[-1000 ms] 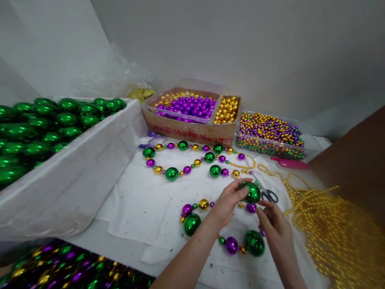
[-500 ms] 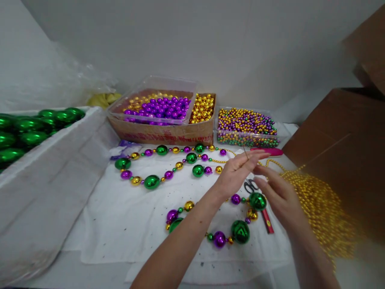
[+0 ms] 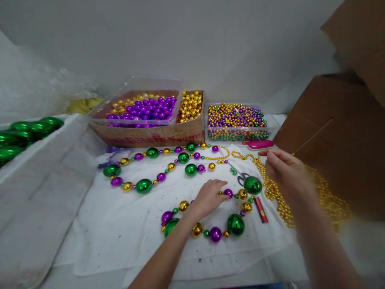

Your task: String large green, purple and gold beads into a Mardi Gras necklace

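Head view: necklace (image 3: 215, 234) of green, purple and gold beads on white cloth (image 3: 120, 224), toward 6 o'clock of view centre. Left hand (image 3: 210, 197) over its 12 o'clock edge, palm down; grip part open, thumb and index spread just beside a purple bead (image 3: 227, 193); any hold on the string not clear. Right hand (image 3: 282, 166) raised, at 2 o'clock from the necklace; grip drawn in to a pinch, contents too small to tell. Large green bead (image 3: 253, 185) between the hands, at the necklace's 2 o'clock. Scissors (image 3: 241, 178) just beside that bead, at its 10 o'clock. Red stick (image 3: 261, 210) at the necklace's 3 o'clock. Pink tool (image 3: 260, 144) at 11 o'clock from right hand. Second necklace (image 3: 144, 186) at 8 o'clock of view centre; tub (image 3: 239, 135) of small mixed beads near 3 o'clock.
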### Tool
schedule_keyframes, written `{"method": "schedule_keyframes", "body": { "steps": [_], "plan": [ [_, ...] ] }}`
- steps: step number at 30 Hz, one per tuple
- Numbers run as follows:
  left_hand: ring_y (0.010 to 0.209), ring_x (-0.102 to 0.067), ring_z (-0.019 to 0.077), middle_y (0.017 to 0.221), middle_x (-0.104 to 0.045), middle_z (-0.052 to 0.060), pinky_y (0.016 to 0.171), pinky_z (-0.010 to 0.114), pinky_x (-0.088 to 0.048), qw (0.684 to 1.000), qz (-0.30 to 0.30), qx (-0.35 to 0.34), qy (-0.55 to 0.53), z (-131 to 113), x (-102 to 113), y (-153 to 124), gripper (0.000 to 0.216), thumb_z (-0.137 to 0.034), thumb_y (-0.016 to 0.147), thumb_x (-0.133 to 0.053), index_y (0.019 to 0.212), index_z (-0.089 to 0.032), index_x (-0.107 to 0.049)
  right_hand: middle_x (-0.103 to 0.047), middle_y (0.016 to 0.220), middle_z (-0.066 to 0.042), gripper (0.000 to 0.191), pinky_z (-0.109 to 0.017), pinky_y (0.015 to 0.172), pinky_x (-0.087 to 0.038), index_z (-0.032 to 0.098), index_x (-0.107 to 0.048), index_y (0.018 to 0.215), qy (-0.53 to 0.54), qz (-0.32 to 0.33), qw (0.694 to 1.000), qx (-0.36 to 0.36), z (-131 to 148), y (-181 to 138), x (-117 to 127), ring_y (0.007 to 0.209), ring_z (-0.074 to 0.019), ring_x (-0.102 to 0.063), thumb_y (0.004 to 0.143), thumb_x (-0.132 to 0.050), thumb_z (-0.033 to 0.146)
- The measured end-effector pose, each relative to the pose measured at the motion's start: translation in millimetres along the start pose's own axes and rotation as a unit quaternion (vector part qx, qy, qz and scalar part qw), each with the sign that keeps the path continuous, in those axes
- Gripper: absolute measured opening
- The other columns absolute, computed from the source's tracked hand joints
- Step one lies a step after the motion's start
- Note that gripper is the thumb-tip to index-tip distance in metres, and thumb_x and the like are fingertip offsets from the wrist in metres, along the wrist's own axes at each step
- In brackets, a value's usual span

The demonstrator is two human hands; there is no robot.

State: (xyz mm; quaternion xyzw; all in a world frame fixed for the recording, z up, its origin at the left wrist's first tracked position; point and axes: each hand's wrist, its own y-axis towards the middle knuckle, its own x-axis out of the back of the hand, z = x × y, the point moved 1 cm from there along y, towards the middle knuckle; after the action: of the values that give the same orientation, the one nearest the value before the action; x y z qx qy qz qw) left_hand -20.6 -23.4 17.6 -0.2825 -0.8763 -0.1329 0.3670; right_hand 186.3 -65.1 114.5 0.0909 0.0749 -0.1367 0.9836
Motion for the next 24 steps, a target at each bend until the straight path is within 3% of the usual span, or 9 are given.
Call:
{"method": "schedule_keyframes", "body": {
  "steps": [3,8,12,16,18,20,24],
  "plan": [
    [0.104,-0.055,0.0268,0.108,-0.063,0.01,0.092,0.04,-0.037,0.986,0.041,0.008,0.164,14.7,-8.8,-18.6,0.037,-0.023,0.082,-0.056,0.12,-0.02,-0.057,-0.044,0.051,0.003,0.013,-0.02,0.043,-0.021,0.017,-0.07,0.088,0.021,-0.009,0.999,0.04,9.1,9.9,4.0,0.047,-0.0062,-0.036,0.084,-0.062,0.026],
    [0.091,-0.058,0.0221,0.093,-0.064,0.009,0.088,0.036,-0.036,0.977,0.048,0.035,0.205,32.7,14.8,-45.5,0.031,-0.016,0.089,-0.041,0.112,-0.022,-0.061,-0.044,0.052,0.004,0.012,-0.019,0.043,-0.026,0.017,-0.07,0.089,0.048,-0.043,0.995,0.07,7.3,15.5,14.2,0.048,-0.0066,-0.037,0.084,-0.063,0.025],
    [0.092,-0.058,0.0223,0.091,-0.064,0.009,0.091,0.037,-0.034,0.973,0.026,0.065,0.222,46.2,34.9,-60.0,0.03,-0.015,0.088,-0.04,0.107,-0.021,-0.063,-0.043,0.051,0.005,0.016,-0.018,0.042,-0.025,0.017,-0.069,0.09,0.054,-0.068,0.996,0.017,-18.1,5.3,16.4,0.046,-0.0057,-0.036,0.082,-0.065,0.03],
    [0.095,-0.057,0.0248,0.094,-0.064,0.009,0.088,0.036,-0.037,0.972,0.076,0.082,0.208,52.3,44.5,-65.9,0.025,-0.02,0.083,-0.05,0.102,-0.021,-0.066,-0.042,0.048,0.005,0.024,-0.017,0.041,-0.024,0.015,-0.069,0.088,0.037,-0.077,0.994,-0.07,-56.2,-12.5,18.1,0.045,-0.0054,-0.035,0.076,-0.07,0.035],
    [0.099,-0.057,0.0255,0.1,-0.064,0.008,0.088,0.035,-0.038,0.977,0.083,0.076,0.182,50.5,48.7,-59.4,0.029,-0.028,0.082,-0.055,0.108,-0.021,-0.064,-0.043,0.048,0.005,0.027,-0.016,0.04,-0.023,0.014,-0.07,0.088,0.027,-0.082,0.991,-0.099,-72.3,-21.1,20.3,0.044,-0.0051,-0.035,0.074,-0.072,0.037],
    [0.103,-0.056,0.0252,0.107,-0.063,0.009,0.09,0.034,-0.039,0.983,0.051,0.067,0.163,45.4,51.3,-41.6,0.033,-0.033,0.083,-0.055,0.112,-0.02,-0.062,-0.044,0.049,0.005,0.029,-0.016,0.04,-0.023,0.014,-0.07,0.089,0.031,-0.08,0.989,-0.122,-84.5,-28.5,21.7,0.045,-0.0049,-0.035,0.072,-0.074,0.037],
    [0.106,-0.054,0.0218,0.108,-0.063,0.008,0.094,0.032,-0.037,0.988,-0.033,0.047,0.144,32.3,40.5,25.0,0.026,-0.023,0.087,-0.047,0.107,-0.019,-0.064,-0.045,0.049,0.005,0.031,-0.016,0.04,-0.024,0.015,-0.069,0.093,0.06,-0.063,0.983,-0.159,-98.5,-39.9,17.3,0.044,-0.0051,-0.035,0.073,-0.073,0.038]
  ]
}}
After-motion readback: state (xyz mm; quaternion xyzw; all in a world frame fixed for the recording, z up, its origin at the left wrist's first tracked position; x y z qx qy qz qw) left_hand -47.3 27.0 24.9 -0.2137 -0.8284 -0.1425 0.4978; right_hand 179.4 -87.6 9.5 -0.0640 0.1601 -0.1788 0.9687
